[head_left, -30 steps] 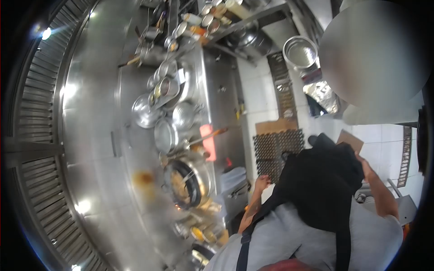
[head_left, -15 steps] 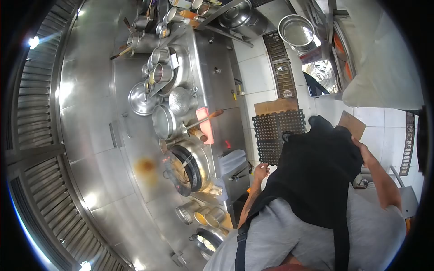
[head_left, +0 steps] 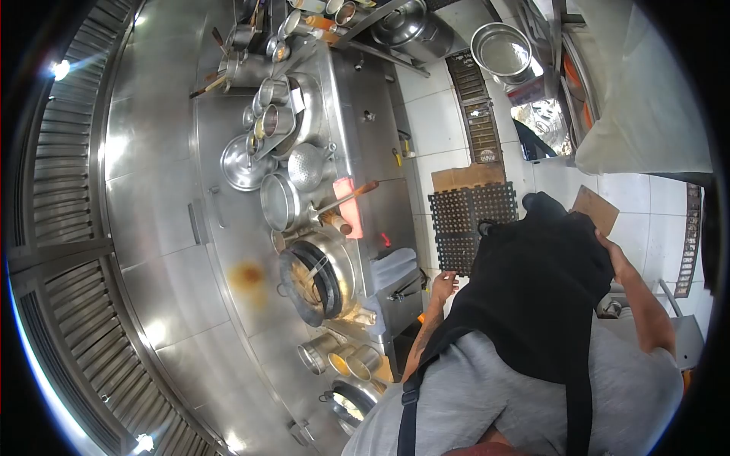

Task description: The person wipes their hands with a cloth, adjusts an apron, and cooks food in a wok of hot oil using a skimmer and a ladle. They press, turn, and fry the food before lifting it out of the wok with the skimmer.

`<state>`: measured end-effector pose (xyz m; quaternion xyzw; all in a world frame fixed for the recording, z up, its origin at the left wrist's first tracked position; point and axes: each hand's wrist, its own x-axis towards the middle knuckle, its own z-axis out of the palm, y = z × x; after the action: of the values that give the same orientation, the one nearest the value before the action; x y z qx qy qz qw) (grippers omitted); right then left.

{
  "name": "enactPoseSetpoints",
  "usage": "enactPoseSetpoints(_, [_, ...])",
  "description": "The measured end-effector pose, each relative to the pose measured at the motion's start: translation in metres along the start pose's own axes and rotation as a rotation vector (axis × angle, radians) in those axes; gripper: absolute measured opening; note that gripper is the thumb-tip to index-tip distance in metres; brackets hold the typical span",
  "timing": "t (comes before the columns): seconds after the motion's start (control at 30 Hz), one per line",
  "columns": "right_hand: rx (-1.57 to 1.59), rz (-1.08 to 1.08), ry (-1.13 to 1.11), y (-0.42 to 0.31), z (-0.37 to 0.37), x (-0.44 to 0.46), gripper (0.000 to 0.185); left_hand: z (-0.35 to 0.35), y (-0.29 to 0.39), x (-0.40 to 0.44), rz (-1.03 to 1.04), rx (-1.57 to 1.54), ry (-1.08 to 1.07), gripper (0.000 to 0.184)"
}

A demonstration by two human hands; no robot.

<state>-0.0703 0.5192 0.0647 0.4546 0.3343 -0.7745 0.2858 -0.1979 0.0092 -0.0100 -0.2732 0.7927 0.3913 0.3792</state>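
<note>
My left hand (head_left: 445, 286) hangs beside the counter front, its fingers loosely apart with nothing visible in them. Close by it are the stove's front edge and a light grey cloth (head_left: 394, 270) hanging there. At the right side of my black apron (head_left: 544, 270), my right hand (head_left: 610, 249) rests against the fabric; its fingers are mostly hidden. Just beyond that hand shows a brown flat board (head_left: 596, 210); whether the hand touches it I cannot tell. A black wok (head_left: 325, 281) with brown liquid and a metal utensil sits on the stove, left of my left hand.
Along the counter stand a steel pan (head_left: 280, 201), a perforated skimmer (head_left: 306, 167), a pink cloth (head_left: 348, 209) and several small pots. A black rubber mat (head_left: 464, 228) and a drain grate (head_left: 477, 114) lie on the tiled floor. A large metal pot (head_left: 500, 49) stands at upper right.
The view has shifted slightly, so the counter things appear a little to the right. The steam or blur over the wok has thinned. Both hands stay nearly where they were.
</note>
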Motion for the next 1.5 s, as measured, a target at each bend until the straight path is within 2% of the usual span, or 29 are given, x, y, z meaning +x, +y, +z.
enactPoseSetpoints(0.77, [0.021,-0.007,0.0,-0.003,0.002,-0.006,0.068,0.006,0.016,-0.012,0.077,0.155,0.011,0.03])
enactPoseSetpoints(0.97, [0.046,-0.017,0.007,-0.004,0.005,-0.007,0.067,0.005,0.008,-0.005,0.074,0.125,0.01,0.03])
enactPoseSetpoints(1.03, [0.035,-0.017,-0.015,0.002,0.001,-0.003,0.07,0.004,0.003,0.002,0.016,-0.011,-0.027,0.028])
enactPoseSetpoints(1.07, [0.015,-0.022,-0.037,0.003,-0.005,0.003,0.072,0.003,0.001,0.001,0.027,-0.027,-0.023,0.028])
enactPoseSetpoints(1.13, [-0.015,-0.104,0.061,0.008,-0.023,0.035,0.073,0.004,0.002,0.002,0.112,0.01,-0.017,0.026])
enactPoseSetpoints(1.17, [-0.403,0.003,0.209,-0.013,-0.029,0.037,0.071,0.006,-0.001,0.004,0.163,0.019,-0.013,0.026])
enactPoseSetpoints(1.2, [-0.654,-0.231,0.288,0.016,-0.084,0.097,0.063,0.007,-0.011,0.009,0.211,0.014,0.005,0.026])
enactPoseSetpoints(1.23, [-1.476,-0.44,0.527,0.015,-0.095,0.143,0.054,0.005,-0.03,0.022,0.446,0.255,0.017,0.026])
enactPoseSetpoints(1.27, [-1.433,-0.605,0.625,-0.01,-0.05,0.117,0.048,0.007,-0.044,0.031,0.654,0.507,0.061,0.026])
enactPoseSetpoints(1.3, [-1.274,-0.895,0.484,-0.014,-0.068,0.164,0.041,0.006,-0.04,0.031,0.67,0.683,0.006,0.027])
enactPoseSetpoints(1.33, [-1.131,-0.681,0.265,-0.033,-0.068,0.196,0.034,0.007,-0.039,0.03,0.674,0.865,-0.054,0.028])
enactPoseSetpoints(1.37, [-1.125,-0.679,0.175,-0.048,-0.053,0.218,0.031,0.015,-0.056,0.049,0.531,0.77,-0.048,0.031])
enactPoseSetpoints(1.4, [-0.909,-0.365,0.143,-0.072,-0.007,0.196,0.032,0.027,-0.065,0.059,0.463,0.683,-0.036,0.032])
enactPoseSetpoints(1.43, [-1.159,-0.425,0.11,-0.085,0.011,0.214,0.032,0.038,-0.071,0.065,0.398,0.593,-0.019,0.033])
enactPoseSetpoints(1.47, [-1.442,-0.736,0.022,-0.088,0.003,0.268,0.034,0.04,-0.054,0.059,0.368,0.747,0.047,0.031])
enactPoseSetpoints(1.5, [-1.7,-1.106,0.026,-0.09,-0.005,0.323,0.036,0.04,-0.041,0.054,0.328,0.906,0.11,0.028])
